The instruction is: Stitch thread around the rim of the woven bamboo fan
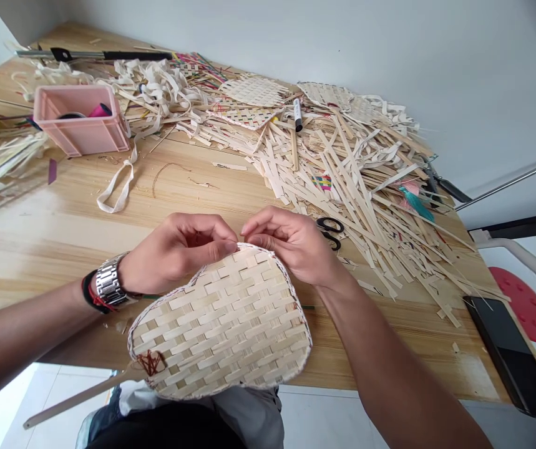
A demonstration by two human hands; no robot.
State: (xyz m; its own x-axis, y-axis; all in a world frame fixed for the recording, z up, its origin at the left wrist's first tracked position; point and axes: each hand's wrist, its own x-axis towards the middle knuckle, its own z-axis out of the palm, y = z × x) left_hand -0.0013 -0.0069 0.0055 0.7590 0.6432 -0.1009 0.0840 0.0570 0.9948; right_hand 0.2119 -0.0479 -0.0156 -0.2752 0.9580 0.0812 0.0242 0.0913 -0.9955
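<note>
A woven bamboo-strip hand fan (230,324) with a bound rim lies tilted at the table's front edge. Its flat wooden handle (75,399) points to the lower left, tied on with reddish-brown thread (151,362). At the top rim, my left hand (183,249) is closed, with thumb and fingers pinching the edge. Right beside it my right hand (291,243) is closed in a pinch just above the same rim. Whatever its fingertips hold is too small to make out. Black-handled scissors (329,226) lie just beyond my right hand, partly hidden.
A pink plastic box (83,121) with thread spools stands at the back left. Loose bamboo strips (337,181) heap along the back and right, with more woven pieces (254,90) and a marker (298,115). A black phone (515,355) lies at the right edge.
</note>
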